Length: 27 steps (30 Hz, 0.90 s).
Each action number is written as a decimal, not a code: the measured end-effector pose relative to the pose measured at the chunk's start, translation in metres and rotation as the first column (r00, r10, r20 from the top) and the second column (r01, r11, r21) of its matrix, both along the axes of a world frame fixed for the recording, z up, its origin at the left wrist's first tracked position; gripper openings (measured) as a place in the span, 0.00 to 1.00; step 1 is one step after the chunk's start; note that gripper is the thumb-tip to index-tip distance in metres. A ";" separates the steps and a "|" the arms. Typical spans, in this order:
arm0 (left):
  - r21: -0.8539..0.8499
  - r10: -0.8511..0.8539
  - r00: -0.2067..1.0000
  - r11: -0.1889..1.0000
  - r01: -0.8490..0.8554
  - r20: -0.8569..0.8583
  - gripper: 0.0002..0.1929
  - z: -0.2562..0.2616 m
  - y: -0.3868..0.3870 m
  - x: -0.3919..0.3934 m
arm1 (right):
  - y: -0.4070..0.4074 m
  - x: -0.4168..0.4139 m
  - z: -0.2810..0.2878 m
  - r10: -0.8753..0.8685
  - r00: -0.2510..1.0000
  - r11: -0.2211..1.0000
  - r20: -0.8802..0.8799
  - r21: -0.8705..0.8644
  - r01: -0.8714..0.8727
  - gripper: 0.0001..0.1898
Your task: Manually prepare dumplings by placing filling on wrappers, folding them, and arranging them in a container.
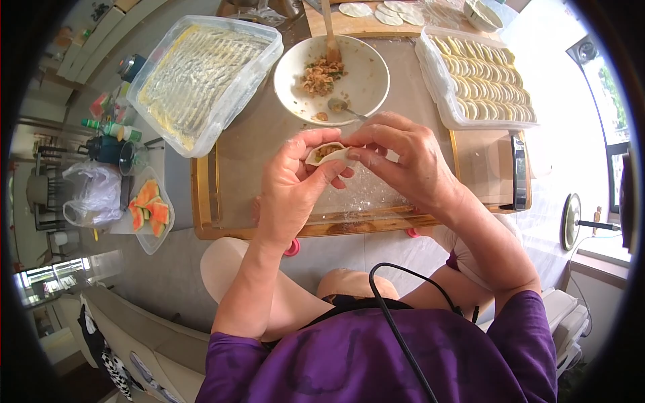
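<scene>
My left hand [300,174] cradles a partly folded dumpling [326,153], its filling showing through the gap in the wrapper. The thumb and fingertips of my right hand [398,156] pinch the dumpling's right end. Both hands are held over the glass tabletop [242,176]. Just beyond them stands a white bowl [365,65] with some chopped filling [322,76]. A wooden utensil [331,48] leans in the filling, and a metal spoon [337,105] rests at the bowl's near side, its handle running towards my right hand.
Rows of dumplings [486,83] fill a plastic tray [446,118] at right. A floury plastic container [211,138] stands at left. Round wrappers [388,17] lie on a wooden board [315,22] at the back. Melon slices [150,206] sit in a dish, far left.
</scene>
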<state>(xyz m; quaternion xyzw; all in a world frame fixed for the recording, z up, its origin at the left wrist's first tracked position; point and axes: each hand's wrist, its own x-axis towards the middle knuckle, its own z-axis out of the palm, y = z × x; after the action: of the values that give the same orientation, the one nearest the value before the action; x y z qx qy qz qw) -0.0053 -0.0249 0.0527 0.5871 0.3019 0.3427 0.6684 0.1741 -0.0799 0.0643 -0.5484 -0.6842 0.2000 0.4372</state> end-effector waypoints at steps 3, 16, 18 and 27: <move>0.022 0.005 1.000 1.000 -0.004 -0.021 0.16 -0.001 -0.001 0.001 | -0.001 -0.001 0.000 0.002 1.000 1.000 -0.012 0.004 -0.002 0.05; 0.034 0.003 0.997 0.999 -0.001 -0.080 0.18 0.001 -0.002 0.003 | 0.001 0.000 -0.008 0.038 0.997 0.995 0.073 0.092 -0.045 0.05; 0.021 -0.032 0.995 0.999 0.034 -0.094 0.19 -0.003 -0.001 0.002 | 0.000 0.001 -0.005 0.043 0.995 0.997 0.086 0.060 -0.048 0.06; 0.105 0.000 0.986 0.994 0.018 -0.169 0.19 -0.007 -0.001 0.003 | 0.000 -0.002 -0.006 0.031 0.993 0.998 0.111 0.042 -0.036 0.05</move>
<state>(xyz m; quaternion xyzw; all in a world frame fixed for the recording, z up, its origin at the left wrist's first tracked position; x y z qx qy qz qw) -0.0019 -0.0260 0.0460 0.6500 0.3363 0.3044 0.6098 0.1716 -0.0800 0.0585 -0.5375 -0.7205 0.1617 0.4072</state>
